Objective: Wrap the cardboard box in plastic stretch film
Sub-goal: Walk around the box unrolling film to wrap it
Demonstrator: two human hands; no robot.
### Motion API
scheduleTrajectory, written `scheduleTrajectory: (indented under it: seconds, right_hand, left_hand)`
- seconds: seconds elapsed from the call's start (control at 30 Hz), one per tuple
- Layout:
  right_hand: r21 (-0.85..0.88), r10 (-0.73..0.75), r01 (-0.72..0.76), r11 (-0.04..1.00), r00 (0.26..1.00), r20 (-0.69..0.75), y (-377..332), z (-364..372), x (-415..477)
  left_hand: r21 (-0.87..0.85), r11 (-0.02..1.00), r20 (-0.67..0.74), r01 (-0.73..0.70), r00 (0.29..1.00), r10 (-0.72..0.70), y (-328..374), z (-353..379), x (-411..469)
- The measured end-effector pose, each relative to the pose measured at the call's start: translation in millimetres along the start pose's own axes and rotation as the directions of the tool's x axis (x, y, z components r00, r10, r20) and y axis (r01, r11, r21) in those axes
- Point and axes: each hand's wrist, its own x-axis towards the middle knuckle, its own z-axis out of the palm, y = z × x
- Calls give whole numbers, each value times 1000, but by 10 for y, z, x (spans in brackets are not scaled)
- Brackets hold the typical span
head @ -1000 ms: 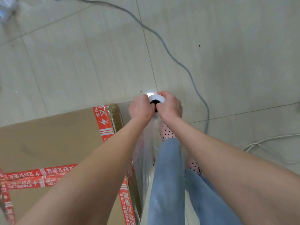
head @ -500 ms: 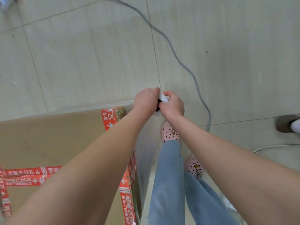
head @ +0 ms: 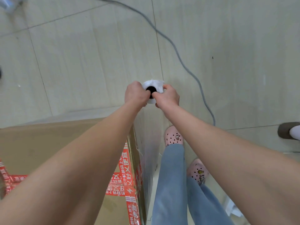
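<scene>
A large brown cardboard box (head: 40, 143) with red printed tape fills the lower left. Clear stretch film (head: 149, 151) runs down along its right side from a white film roll (head: 154, 86) seen end-on, its dark core hole facing me. My left hand (head: 136, 94) grips the roll on its left side. My right hand (head: 168, 96) grips it on the right, with a fingertip at the core. Both arms reach forward past the box's far right corner.
A grey cable (head: 186, 65) snakes across the tiled floor beyond the roll. My legs in blue jeans and pink clogs (head: 174, 135) stand right of the box. Another person's brown shoe (head: 287, 133) shows at the right edge.
The roll and both hands have moved forward past the box corner and further from me, and the roll's open end has come back into sight. The film along the box side has lengthened.
</scene>
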Motion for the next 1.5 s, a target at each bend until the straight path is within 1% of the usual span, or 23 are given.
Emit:
scheduleTrajectory:
  seconds: [0.1,0.27,0.33,0.4,0.5,0.57,0.63,0.73,0.77,0.8,0.9,0.97,1.03,1.1,1.17,1.2,1.23,1.27,1.33,1.37,1.43,1.5]
  right_hand:
    - [-76,-62,63,995,998,17,-169,131,36]
    - [-88,-71,80,993,992,104,-310,273,45]
    - [-111,-63,75,991,993,104,-338,308,44]
    - [-161,-72,91,983,990,119,-366,326,57]
    - [-304,-122,183,935,970,209,-437,314,107]
    - [-341,-133,214,915,960,245,-497,314,156]
    - [-307,-122,194,931,963,239,-540,336,183]
    - [-216,-35,79,973,979,202,-602,403,200]
    - [-210,-5,47,977,980,200,-625,424,207]
    - [-225,-4,51,973,979,203,-652,442,217]
    - [-340,-101,183,922,965,244,-795,482,270]
    - [-371,-123,234,899,946,299,-913,533,332]
    - [-372,-144,266,889,935,325,-1021,613,353]
    - [-377,-158,279,883,934,320,-1062,704,365]
    - [-382,-98,223,897,943,319,-1070,769,363]
    - [-381,-65,195,904,942,329,-1072,791,368]
    - [-387,-43,181,904,939,340,-1082,813,380]
    - [-394,-29,173,903,938,346,-1099,832,391]
    - [-398,-10,158,904,937,350,-1153,853,404]
    - [-402,-4,158,902,933,359,-1180,855,417]
    - [-437,9,173,883,923,384,-1230,847,454]
    - [-473,4,212,855,910,414,-1277,843,491]
  left_hand:
    - [-54,997,-20,54,998,-55,-89,-146,75]
    - [-51,995,-2,90,996,-90,-263,-316,135]
    - [24,998,5,57,998,-57,-290,-347,167]
    - [167,985,1,-33,999,33,-265,-369,193]
    - [296,943,19,-154,988,155,-183,-390,249]
    - [338,928,29,-157,987,157,-145,-434,286]
    - [323,940,12,-114,993,116,-147,-507,336]
    - [272,961,-35,-49,998,61,-169,-592,393]
    - [253,967,-44,-29,998,41,-169,-601,407]
    - [228,974,-51,-7,999,19,-173,-601,423]
    - [124,988,-84,93,993,-83,-223,-614,469]
    - [-38,978,-101,206,973,-209,-284,-636,502]
    - [-254,917,-82,307,938,-336,-328,-659,519]
    - [-420,821,-47,386,895,-444,-335,-685,515]
    - [-531,715,17,455,849,-528,-343,-710,519]
    - [-542,686,48,484,833,-551,-343,-725,528]
    - [-516,699,57,496,834,-549,-344,-738,538]
    - [-450,755,35,476,855,-518,-347,-748,554]
    - [-277,894,-61,353,922,-383,-339,-786,595]
    - [-201,938,-94,282,948,-305,-322,-817,617]
    - [-100,975,-104,196,973,-206,-289,-878,669]
    - [-35,985,-111,171,978,-174,-253,-925,720]
